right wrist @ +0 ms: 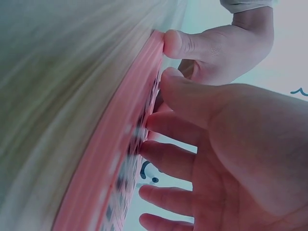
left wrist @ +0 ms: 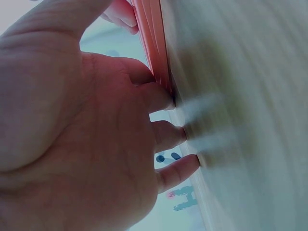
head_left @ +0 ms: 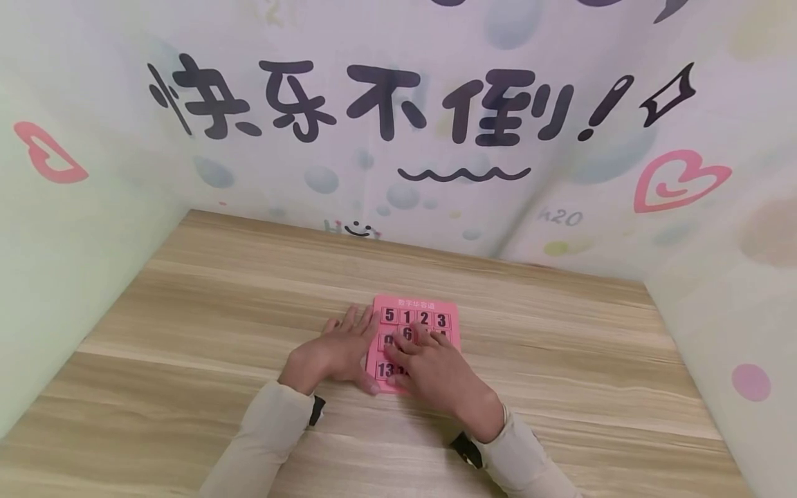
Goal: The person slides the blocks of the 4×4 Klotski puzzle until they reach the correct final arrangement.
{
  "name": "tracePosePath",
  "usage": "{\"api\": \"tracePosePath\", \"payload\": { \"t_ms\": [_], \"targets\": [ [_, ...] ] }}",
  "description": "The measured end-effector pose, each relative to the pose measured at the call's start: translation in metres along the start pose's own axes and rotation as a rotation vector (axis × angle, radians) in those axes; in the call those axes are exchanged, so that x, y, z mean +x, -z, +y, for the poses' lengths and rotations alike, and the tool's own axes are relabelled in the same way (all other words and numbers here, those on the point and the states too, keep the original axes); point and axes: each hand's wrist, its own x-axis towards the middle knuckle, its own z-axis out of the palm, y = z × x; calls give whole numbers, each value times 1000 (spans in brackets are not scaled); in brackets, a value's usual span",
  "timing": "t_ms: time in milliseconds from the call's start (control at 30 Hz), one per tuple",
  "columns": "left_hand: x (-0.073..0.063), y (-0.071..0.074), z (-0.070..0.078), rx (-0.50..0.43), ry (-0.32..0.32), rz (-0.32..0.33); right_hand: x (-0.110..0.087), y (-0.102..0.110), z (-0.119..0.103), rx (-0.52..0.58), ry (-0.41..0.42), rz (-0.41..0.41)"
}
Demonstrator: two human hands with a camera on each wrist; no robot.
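Evidently, a pink numbered sliding puzzle (head_left: 416, 317) is lying flat near the middle of a wood-grain table (head_left: 205, 332), with white Chinese lettering running across its top margin. The left hand (head_left: 341, 351) is bracing the puzzle's left side, its fingers loosely extended and slightly spread, its thumb pressing at the lower left corner; the left wrist view is showing its outer fingertips touching the tabletop. The right hand (head_left: 436, 370) is reaching over the puzzle from the lower right, its fingers apart and gently bent, touching the face without gripping anything; exactly which tiles they are pressing cannot be told. Along the top row, the 5 tile (head_left: 389, 315), 1 tile (head_left: 407, 317), 2 tile (head_left: 424, 318) and 3 tile (head_left: 441, 320) are showing in that order. The 6 tile (head_left: 407, 333) is sitting under the 1, the 9 tile (head_left: 388, 339) is peeking out lower and to its left, and the 13 tile (head_left: 385, 370) is occupying the lower left corner. Behind the table, a printed backdrop (head_left: 349, 34) is displaying large dark Chinese characters.
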Motion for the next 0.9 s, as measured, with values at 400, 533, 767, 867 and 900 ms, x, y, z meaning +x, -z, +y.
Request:
{"api": "tracePosePath", "payload": {
  "t_ms": [400, 533, 767, 867, 900],
  "targets": [
    [-1, 1, 1, 5, -1, 4, -2, 4, -3, -25, 20, 4],
    [0, 0, 1, 9, -2, 3, -4, 5, -4, -39, 30, 11],
    [0, 0, 0, 5, 3, 1, -4, 5, -5, -45, 35, -1],
    [0, 0, 0, 3, 4, 0, -5, 5, -6, -37, 33, -9],
    [0, 0, 0, 2, 4, 0, -5, 5, -6, -34, 32, -10]
  ]
}}
